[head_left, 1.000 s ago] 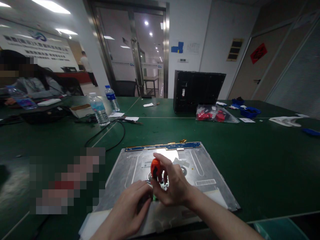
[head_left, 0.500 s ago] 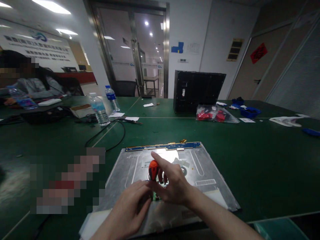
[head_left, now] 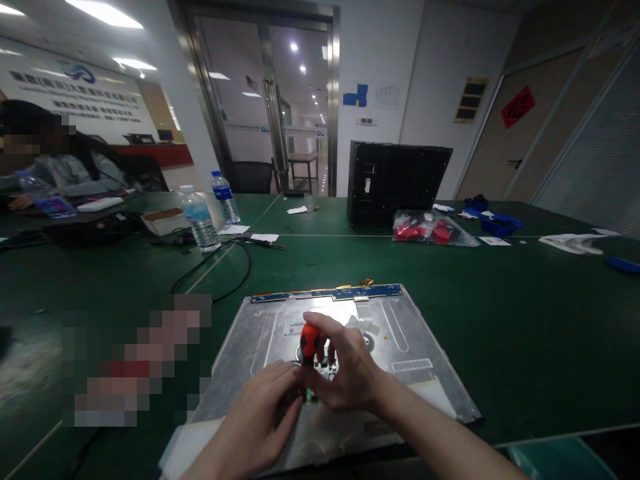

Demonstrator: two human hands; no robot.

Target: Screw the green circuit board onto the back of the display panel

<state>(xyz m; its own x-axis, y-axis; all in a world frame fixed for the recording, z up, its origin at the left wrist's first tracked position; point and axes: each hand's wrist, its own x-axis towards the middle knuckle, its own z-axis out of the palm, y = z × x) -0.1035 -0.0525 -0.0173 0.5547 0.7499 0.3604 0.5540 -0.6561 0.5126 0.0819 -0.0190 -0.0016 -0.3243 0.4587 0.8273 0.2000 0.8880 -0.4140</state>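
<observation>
A screwdriver (head_left: 311,340) with an orange and black handle stands nearly upright over a metal-backed display panel (head_left: 425,333). My right hand (head_left: 345,363) is closed around its handle, the index finger resting at the top. Beside the handle's lower end is my left hand (head_left: 267,407), fingers curled in over a small green circuit board (head_left: 310,395). What the left fingertips pinch is hidden, as is the screwdriver's tip. Along the panel's far edge runs a blue circuit strip (head_left: 370,292).
The green table (head_left: 510,320) bears a black monitor-like casing (head_left: 397,180), a clear bag with red parts (head_left: 430,230), water bottles (head_left: 200,220) and a black cable (head_left: 249,270). Blue trays (head_left: 500,225) lie at the right. Another person (head_left: 100,167) sits at the far left.
The screwdriver's handle has turned, showing a different pattern of orange and black. My right index finger has come down onto its top. My left hand looks still.
</observation>
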